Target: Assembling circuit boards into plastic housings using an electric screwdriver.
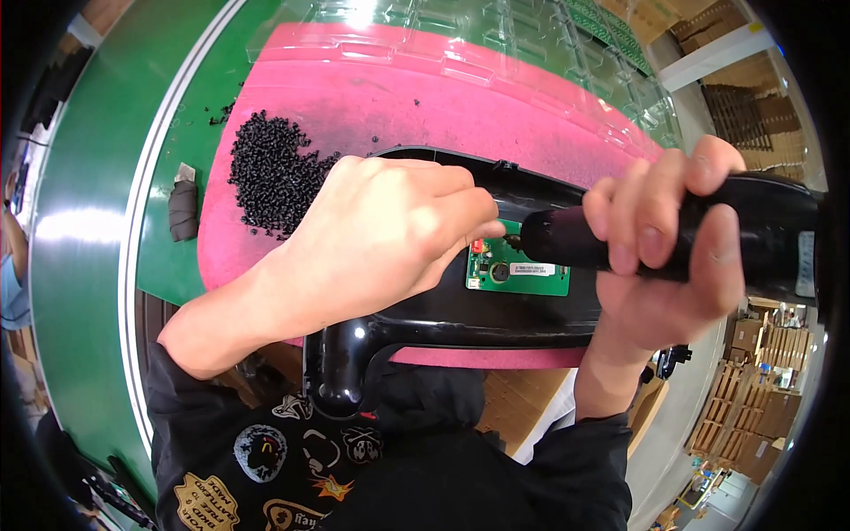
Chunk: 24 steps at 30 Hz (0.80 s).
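Observation:
My right hand [651, 265] is wrapped round a thick black power screwdriver [770, 230], held nearly level with its narrow end toward the left. At that tip, the fingers of my left hand [398, 221] are pinched together; whatever they hold is too small to make out. Just below the tip lies a green circuit board [542, 285] with a round black part and a white label. It sits inside a long, glossy black plastic housing [460, 334], whose rounded handle-like end points toward me. My left hand and wrist cover part of the housing.
A heap of small black screws [270, 168] lies on the pink mat [372, 88], left of the housing. Clear plastic trays [496, 44] stand at the far side. A dark rolled piece [183, 212] rests on the green table [97, 177]. Stacked cartons [757, 434] are at right.

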Each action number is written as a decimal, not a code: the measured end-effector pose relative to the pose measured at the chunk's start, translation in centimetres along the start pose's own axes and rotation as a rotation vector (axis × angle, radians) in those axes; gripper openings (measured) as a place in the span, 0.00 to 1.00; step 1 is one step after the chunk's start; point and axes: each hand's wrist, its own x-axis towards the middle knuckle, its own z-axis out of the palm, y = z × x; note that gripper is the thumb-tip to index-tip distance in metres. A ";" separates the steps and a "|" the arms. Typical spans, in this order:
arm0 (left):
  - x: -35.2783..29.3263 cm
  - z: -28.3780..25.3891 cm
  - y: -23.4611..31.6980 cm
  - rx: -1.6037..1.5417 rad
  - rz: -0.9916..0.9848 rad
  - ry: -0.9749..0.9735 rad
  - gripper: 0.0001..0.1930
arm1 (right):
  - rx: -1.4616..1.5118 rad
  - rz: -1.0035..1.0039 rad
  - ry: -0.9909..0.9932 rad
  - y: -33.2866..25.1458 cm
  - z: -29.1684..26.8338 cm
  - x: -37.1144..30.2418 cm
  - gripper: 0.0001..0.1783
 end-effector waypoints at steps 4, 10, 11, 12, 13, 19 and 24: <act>0.4 -0.8 1.0 0.042 -0.108 -0.046 0.09 | -0.021 0.037 0.017 0.4 0.0 0.1 0.13; 0.1 -0.6 1.1 0.007 -0.185 -0.045 0.10 | -0.075 0.041 0.021 1.3 0.1 0.2 0.12; 0.0 -0.5 0.9 -0.016 -0.185 -0.012 0.08 | -0.076 0.045 0.017 1.4 0.1 0.2 0.12; 0.0 -0.4 0.9 -0.016 -0.191 -0.008 0.08 | -0.054 0.040 0.001 1.4 0.2 0.1 0.12; 0.0 -0.4 0.9 0.001 -0.185 -0.012 0.08 | -0.032 0.034 -0.015 1.5 0.3 0.1 0.12; -0.3 -0.8 0.6 0.076 -0.165 -0.133 0.06 | -0.121 0.048 -0.096 2.2 0.6 0.3 0.14; -0.4 -1.3 0.7 0.057 -0.163 -0.170 0.07 | -0.183 0.023 -0.097 2.5 1.0 0.3 0.17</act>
